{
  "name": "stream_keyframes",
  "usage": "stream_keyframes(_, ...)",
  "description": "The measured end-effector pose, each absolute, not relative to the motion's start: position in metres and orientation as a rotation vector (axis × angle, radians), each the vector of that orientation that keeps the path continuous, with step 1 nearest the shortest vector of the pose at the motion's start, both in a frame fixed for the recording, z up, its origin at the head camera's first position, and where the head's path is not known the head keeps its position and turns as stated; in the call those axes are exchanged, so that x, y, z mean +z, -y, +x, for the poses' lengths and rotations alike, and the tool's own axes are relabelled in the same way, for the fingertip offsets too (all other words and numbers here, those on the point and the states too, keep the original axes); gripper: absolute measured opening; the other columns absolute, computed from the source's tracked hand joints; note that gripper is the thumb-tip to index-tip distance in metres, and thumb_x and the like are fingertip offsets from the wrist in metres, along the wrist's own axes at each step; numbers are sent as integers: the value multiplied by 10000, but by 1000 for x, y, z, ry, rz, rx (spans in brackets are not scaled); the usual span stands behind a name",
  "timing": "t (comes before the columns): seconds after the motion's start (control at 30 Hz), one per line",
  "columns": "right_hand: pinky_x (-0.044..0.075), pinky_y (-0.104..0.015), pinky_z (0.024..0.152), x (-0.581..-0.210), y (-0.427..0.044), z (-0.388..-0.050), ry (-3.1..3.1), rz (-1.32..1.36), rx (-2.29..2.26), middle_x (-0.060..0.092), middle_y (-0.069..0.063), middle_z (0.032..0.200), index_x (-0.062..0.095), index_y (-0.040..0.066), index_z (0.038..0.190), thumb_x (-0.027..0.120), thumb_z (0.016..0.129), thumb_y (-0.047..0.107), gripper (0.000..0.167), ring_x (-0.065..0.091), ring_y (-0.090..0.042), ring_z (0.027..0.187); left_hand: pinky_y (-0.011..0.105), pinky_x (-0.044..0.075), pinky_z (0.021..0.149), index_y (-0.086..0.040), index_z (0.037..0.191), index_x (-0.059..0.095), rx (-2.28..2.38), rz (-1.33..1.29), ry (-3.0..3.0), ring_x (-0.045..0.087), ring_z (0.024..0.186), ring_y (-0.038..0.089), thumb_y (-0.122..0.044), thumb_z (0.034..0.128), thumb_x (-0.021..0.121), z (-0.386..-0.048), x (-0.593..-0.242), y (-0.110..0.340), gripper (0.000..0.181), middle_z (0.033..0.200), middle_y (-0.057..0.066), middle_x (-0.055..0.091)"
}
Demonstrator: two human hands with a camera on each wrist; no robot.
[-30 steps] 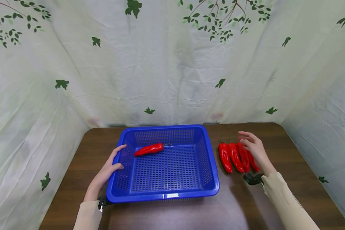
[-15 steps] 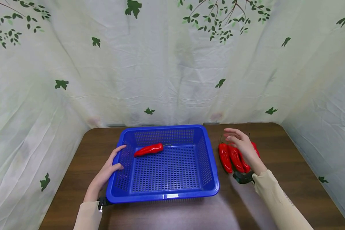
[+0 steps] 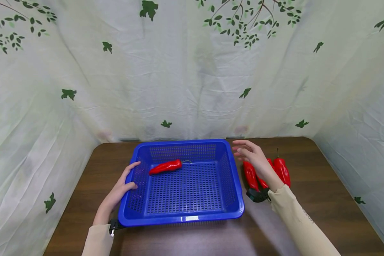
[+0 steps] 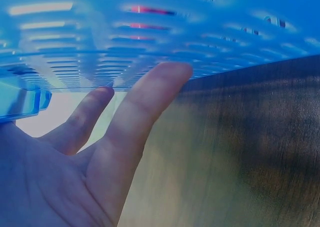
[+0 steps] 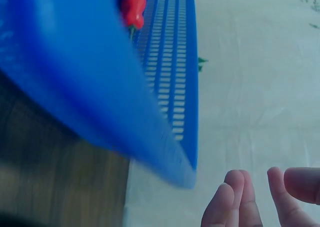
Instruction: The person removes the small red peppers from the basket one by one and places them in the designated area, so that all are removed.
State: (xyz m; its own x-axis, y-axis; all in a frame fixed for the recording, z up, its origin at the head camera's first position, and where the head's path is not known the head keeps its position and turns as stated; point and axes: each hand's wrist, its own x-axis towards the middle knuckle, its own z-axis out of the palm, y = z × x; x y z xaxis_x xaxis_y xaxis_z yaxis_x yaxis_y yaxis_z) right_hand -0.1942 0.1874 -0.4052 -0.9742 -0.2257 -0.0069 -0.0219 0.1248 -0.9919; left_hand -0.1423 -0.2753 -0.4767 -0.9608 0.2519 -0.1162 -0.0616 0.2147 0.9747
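A blue slotted plastic basket (image 3: 192,217) stands on the table, with one red pepper (image 3: 165,167) lying on its floor toward the back left. My left hand (image 3: 120,186) holds the basket's left rim, its thumb and a finger over the edge. In the left wrist view that thumb (image 4: 150,102) lies near the slotted blue wall. Just past the right rim, my right hand (image 3: 254,156) hovers with loosely bent fingers and nothing between them. Partly hidden beneath it are several more red peppers (image 3: 281,171) side by side on the table.
The brown wooden table (image 3: 320,199) ends at the back against a pale curtain (image 3: 185,89) with printed leaves. More curtain hangs along both sides. A black strap device (image 3: 257,195) sits on the right wrist.
My right hand has moved left across the row of peppers toward the basket's right rim, uncovering the rightmost peppers. The left hand and the basket have stayed put.
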Motion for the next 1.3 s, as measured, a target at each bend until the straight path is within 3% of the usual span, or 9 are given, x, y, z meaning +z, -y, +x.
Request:
stream_keyframes(0.17,462,-457,887,-403,-173,-195,-2193,-308,-1983,527,-293,1235,485,-40,1321,464,981,90,365,552,-418,1067,433,425,813,-214,1497,215,1816,187,-2245,328,1177,448,19,804,467,-142,-477,275,773,1497,179,107)
stream_keyframes(0.37,483,-402,840,-403,-156,-195,-2181,-337,-1953,552,-245,1226,505,-17,1308,478,969,77,353,611,-240,979,436,432,808,-218,1497,213,1815,183,-2241,331,1177,452,19,812,465,-142,-476,275,768,1499,181,108)
stream_keyframes(0.77,459,-518,858,-401,-117,-198,-2150,-380,-1941,589,-231,1170,526,-22,1288,470,972,79,336,618,-242,930,466,432,821,-224,1500,206,1801,170,-2256,298,1216,467,2,821,466,-141,-476,275,761,1517,194,84)
stream_keyframes(1.0,490,-404,802,-405,-100,-199,-2120,-385,-1929,612,-189,1137,527,-27,1284,478,963,77,341,614,-241,919,461,435,818,-220,1499,206,1813,174,-2246,308,1203,465,15,822,459,-142,-477,275,760,1511,188,90)
stream_keyframes(1.3,499,-391,779,-411,-82,-200,-2092,-367,-1920,627,-171,1088,512,-40,1299,482,947,58,367,620,-212,870,473,426,827,-224,1501,202,1802,176,-2250,291,1221,468,5,828,459,-141,-475,275,756,1523,182,68)
